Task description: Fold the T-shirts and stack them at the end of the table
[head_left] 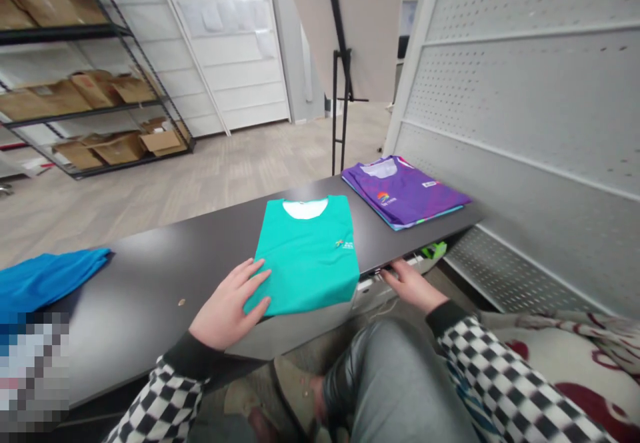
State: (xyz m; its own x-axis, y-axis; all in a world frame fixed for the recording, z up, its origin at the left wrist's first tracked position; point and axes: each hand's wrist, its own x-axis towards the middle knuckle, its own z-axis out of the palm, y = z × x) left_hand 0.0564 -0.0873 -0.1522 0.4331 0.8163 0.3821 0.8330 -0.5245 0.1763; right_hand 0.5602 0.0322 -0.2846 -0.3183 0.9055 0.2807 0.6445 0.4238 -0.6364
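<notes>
A teal T-shirt [305,256] lies folded flat on the dark tabletop [200,246], collar away from me, its near edge hanging slightly over the front. On the shirt's left near corner rests my left hand [233,306], fingers spread and holding nothing. My right hand [413,283] is at the table's front edge, right of the shirt, beside the white equipment [367,293] below. Its fingertips are partly hidden under the edge, so any grip there is unclear. Folded purple shirts [405,190] are stacked farther right, with a light blue layer showing underneath.
Blue cloth [50,276] lies at the table's left end. A perforated white panel [525,116] borders the right side. Shelving [65,33] with cardboard boxes [117,146] stands at the back left. A black metal stand [340,110] rises behind the table.
</notes>
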